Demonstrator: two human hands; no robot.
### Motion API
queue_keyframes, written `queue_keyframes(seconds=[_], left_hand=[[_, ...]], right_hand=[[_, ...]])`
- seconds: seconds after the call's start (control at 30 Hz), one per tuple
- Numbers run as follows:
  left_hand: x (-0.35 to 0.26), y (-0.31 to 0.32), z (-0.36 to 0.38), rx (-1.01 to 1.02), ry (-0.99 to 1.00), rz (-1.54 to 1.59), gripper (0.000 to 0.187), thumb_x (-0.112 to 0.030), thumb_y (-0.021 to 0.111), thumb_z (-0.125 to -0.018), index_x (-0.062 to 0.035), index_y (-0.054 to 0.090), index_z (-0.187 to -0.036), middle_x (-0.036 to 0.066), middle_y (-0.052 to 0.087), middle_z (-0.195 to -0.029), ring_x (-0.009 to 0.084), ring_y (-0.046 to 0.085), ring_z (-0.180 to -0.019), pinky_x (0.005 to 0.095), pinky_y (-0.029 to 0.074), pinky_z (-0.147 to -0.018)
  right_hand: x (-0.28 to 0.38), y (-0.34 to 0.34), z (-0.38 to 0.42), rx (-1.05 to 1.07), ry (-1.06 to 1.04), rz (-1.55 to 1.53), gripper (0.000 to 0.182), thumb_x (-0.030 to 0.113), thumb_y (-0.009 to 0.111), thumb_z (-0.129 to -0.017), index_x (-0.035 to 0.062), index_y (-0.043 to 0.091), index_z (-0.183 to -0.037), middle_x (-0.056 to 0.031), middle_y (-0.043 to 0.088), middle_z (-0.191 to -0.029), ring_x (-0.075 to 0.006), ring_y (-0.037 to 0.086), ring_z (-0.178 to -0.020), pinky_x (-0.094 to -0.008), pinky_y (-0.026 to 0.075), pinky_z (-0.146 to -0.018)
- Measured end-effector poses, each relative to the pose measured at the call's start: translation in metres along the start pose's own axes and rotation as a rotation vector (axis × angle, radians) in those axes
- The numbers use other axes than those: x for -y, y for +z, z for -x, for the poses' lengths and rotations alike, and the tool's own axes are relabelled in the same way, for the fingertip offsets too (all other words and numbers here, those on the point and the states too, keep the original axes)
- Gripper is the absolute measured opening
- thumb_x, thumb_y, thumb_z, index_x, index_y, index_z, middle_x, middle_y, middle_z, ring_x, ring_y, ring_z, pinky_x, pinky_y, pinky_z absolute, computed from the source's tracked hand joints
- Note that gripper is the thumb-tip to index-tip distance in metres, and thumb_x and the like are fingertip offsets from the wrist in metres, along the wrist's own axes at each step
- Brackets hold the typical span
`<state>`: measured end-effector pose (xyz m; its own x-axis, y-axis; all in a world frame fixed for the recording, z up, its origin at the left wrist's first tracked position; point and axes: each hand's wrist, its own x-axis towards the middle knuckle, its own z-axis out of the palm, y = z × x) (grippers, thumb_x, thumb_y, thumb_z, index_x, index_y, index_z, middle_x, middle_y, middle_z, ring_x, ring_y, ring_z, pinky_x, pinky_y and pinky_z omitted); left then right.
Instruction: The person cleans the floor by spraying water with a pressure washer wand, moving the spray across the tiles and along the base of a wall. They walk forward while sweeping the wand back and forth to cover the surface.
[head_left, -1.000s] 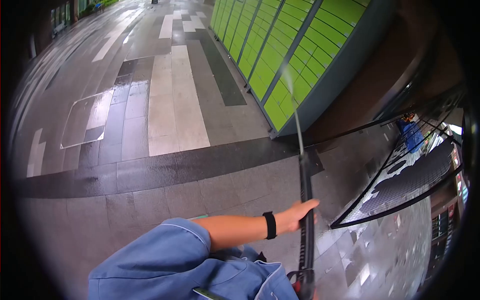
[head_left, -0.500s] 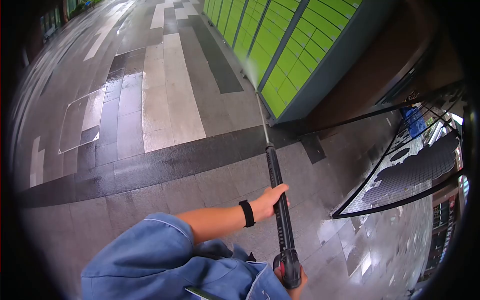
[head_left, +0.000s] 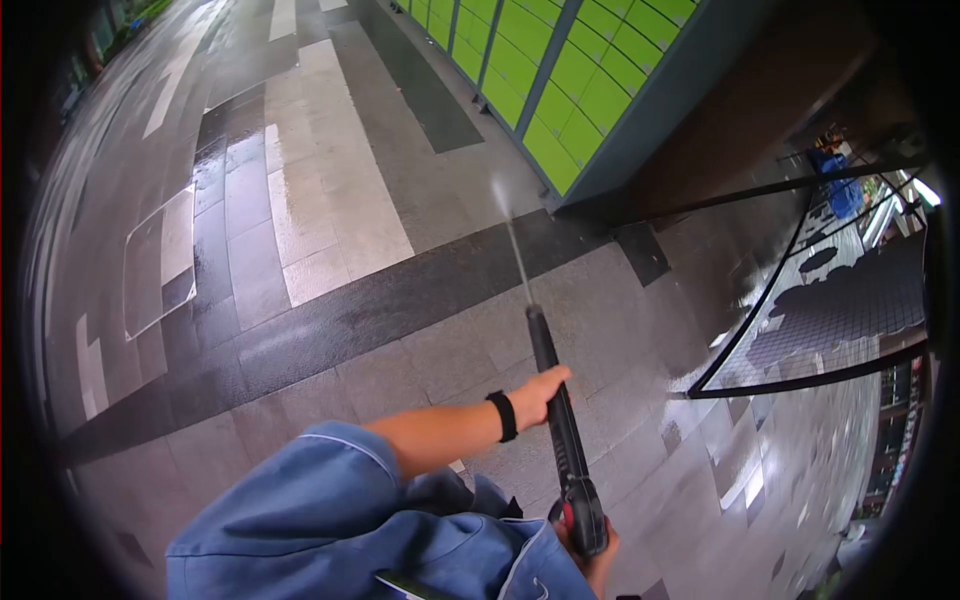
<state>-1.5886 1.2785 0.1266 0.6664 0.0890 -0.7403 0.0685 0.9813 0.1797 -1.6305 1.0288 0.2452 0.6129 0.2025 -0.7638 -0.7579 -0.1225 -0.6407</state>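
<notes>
A long black pressure washer gun (head_left: pixel 568 440) points forward and slightly left over the floor. My left hand (head_left: pixel 541 396), with a black band on its wrist, is wrapped around the middle of the barrel. At the rear my right hand (head_left: pixel 598 560) is closed on the handle by the red trigger part; most of its fingers are hidden behind the gun. From the front extends a thin metal lance (head_left: pixel 519 258). White water spray (head_left: pixel 502 198) leaves its end, low in front of the lockers' near corner.
A bank of green lockers (head_left: pixel 560 130) in a grey frame stands ahead on the right. Wet paving (head_left: pixel 340 190) reflects light. To the right is a black-framed mesh panel (head_left: pixel 840 310), with a blue object (head_left: pixel 842 188) behind it.
The gun's front has come back a little and to the left. Its spray has moved from beside the locker base to the paving in front of it. Both hands keep their hold.
</notes>
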Motion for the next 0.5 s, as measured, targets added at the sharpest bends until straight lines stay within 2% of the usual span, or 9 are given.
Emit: queue_keyframes(seconds=[0.07, 0.13, 0.23, 0.33, 0.4, 0.47, 0.5], left_hand=[[-0.03, 0.003, 0.011, -0.099, 0.007, -0.007, 0.022, -0.021, 0.056, -0.074, -0.0075, 0.042, -0.084, 0.01, 0.048, -0.061, 0.0216, 0.052, -0.051, 0.0377, 0.046, -0.047], [-0.038, 0.006, 0.006, -0.022, 0.097, -0.007, 0.023, -0.019, 0.057, -0.074, -0.0058, 0.042, -0.085, 0.01, 0.049, -0.061, 0.0214, 0.052, -0.051, 0.0369, 0.046, -0.047], [-0.048, 0.016, -0.001, 0.009, 0.043, 0.023, 0.022, -0.017, 0.059, -0.073, -0.0038, 0.043, -0.081, 0.011, 0.049, -0.061, 0.0214, 0.052, -0.051, 0.0359, 0.047, -0.047], [-0.072, 0.0, -0.019, -0.019, 0.07, -0.049, 0.025, -0.023, 0.058, -0.074, -0.003, 0.045, -0.08, 0.01, 0.05, -0.061, 0.0209, 0.053, -0.052, 0.0356, 0.046, -0.047], [-0.094, -0.027, -0.02, 0.017, 0.168, -0.02, 0.026, -0.027, 0.057, -0.075, -0.0049, 0.045, -0.084, 0.01, 0.05, -0.06, 0.0209, 0.053, -0.052, 0.0355, 0.046, -0.046], [-0.114, -0.053, -0.005, -0.099, 0.183, 0.039, 0.025, -0.027, 0.056, -0.075, -0.0072, 0.044, -0.085, 0.009, 0.049, -0.062, 0.0211, 0.052, -0.053, 0.0372, 0.046, -0.048], [-0.12, -0.062, 0.002, -0.207, 0.189, 0.14, 0.026, -0.024, 0.055, -0.075, -0.0057, 0.042, -0.088, 0.01, 0.047, -0.065, 0.0215, 0.051, -0.054, 0.0379, 0.046, -0.05]], right_hand=[[0.008, 0.047, 0.014, 0.041, -0.69, 0.689, 0.03, 0.005, 0.072, -0.058, -0.0019, 0.056, -0.082, -0.0066, 0.06, -0.068, -0.0129, 0.057, -0.061, -0.0265, 0.046, -0.059], [0.018, 0.058, 0.011, 0.073, -0.697, 0.73, 0.026, 0.004, 0.07, -0.057, -0.0008, 0.056, -0.079, -0.0053, 0.059, -0.065, -0.0125, 0.056, -0.059, -0.027, 0.045, -0.057], [0.019, 0.074, 0.012, 0.086, -0.731, 0.813, 0.023, 0.005, 0.069, -0.057, -0.0003, 0.057, -0.076, -0.0045, 0.058, -0.064, -0.0118, 0.055, -0.058, -0.0275, 0.045, -0.055], [0.008, 0.093, -0.019, 0.042, -0.791, 0.914, 0.025, 0.01, 0.068, -0.057, -0.0016, 0.056, -0.076, -0.0053, 0.057, -0.063, -0.0112, 0.055, -0.058, -0.0267, 0.044, -0.054], [0.019, 0.123, -0.022, 0.055, -0.742, 0.903, 0.024, 0.009, 0.069, -0.059, -0.0011, 0.056, -0.077, -0.0048, 0.057, -0.063, -0.0112, 0.055, -0.059, -0.026, 0.044, -0.054], [0.019, 0.132, -0.036, 0.218, -0.685, 0.727, 0.022, 0.007, 0.069, -0.062, -0.0007, 0.056, -0.078, -0.004, 0.057, -0.064, -0.0111, 0.054, -0.055, -0.0247, 0.044, -0.052], [0.03, 0.131, -0.046, 0.297, -0.479, 0.816, 0.03, 0.016, 0.073, -0.06, 0.0022, 0.058, -0.082, -0.0037, 0.059, -0.07, -0.0113, 0.054, -0.062, -0.0252, 0.043, -0.056]])
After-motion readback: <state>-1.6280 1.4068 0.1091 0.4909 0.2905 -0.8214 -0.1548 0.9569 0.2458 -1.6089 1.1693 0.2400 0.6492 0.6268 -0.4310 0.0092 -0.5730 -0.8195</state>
